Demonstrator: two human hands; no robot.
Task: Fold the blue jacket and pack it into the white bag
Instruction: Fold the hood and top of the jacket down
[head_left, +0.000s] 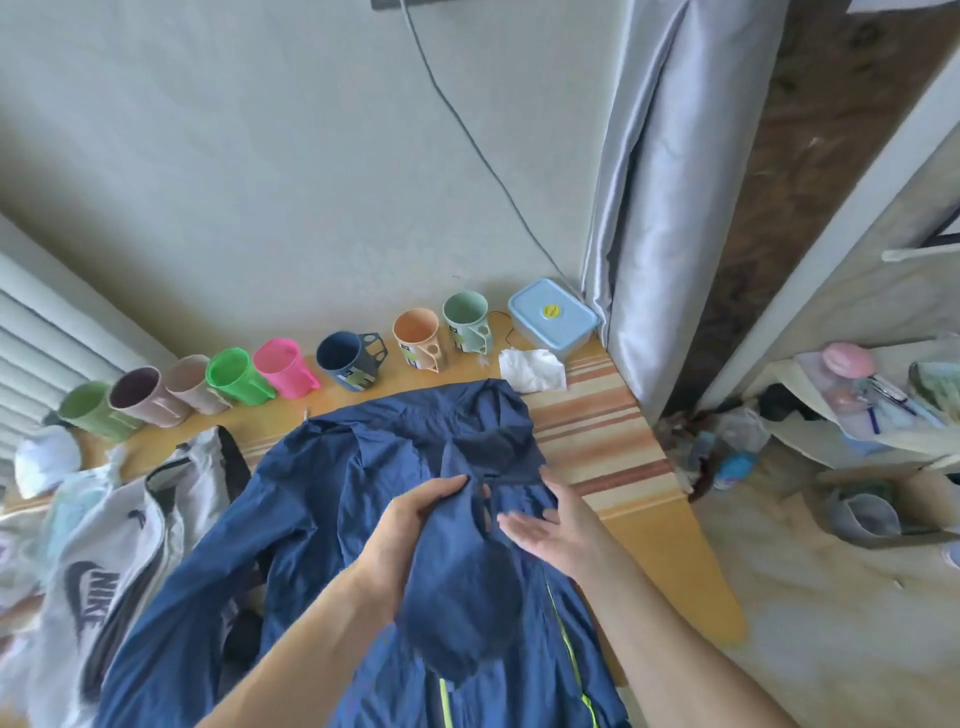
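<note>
Crumpled dark-blue nylon jacket (415, 519), frame centre: left hand (410, 530) fingers pinch a fold; right hand (550, 530) fingers lie flat on it.

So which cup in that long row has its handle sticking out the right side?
The dark blue cup, in the middle of the row between the pink cup and the peach cup. Its dark handle with cut-out holes juts out to the right, plainly seen.

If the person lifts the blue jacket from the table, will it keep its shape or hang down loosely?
The blue jacket will probably hang limp: its thin fabric already wrinkles and bunches where the left hand grips it. It is likely light for its size. It may also slide, since one part drapes over the table edge.
</note>
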